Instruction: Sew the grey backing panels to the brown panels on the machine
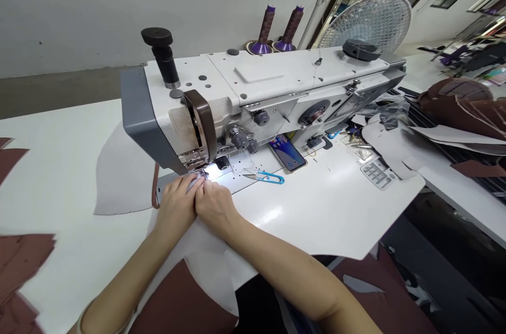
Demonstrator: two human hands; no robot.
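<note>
My left hand [177, 205] and my right hand [214, 202] press together at the needle area of a white sewing machine [190, 73]. Both sets of fingers are closed on a pale grey fabric piece [207, 244], whose edge runs under the lit presser foot [203, 172]. The fabric hangs toward me over the table edge, with a brown part [184, 302] at the bottom. Another pale piece with a brown edge [122, 181] lies left of the machine head. The needle tip is hidden by the fingers and foot.
Blue-handled thread snips [271, 177] and a phone [290, 154] lie right of my hands. Brown pieces [23, 265] lie at the left. Two thread cones [265, 28] and a fan [371, 20] stand behind the machine. A keypad [375, 174] and stacked brown pieces [466, 107] are at the right.
</note>
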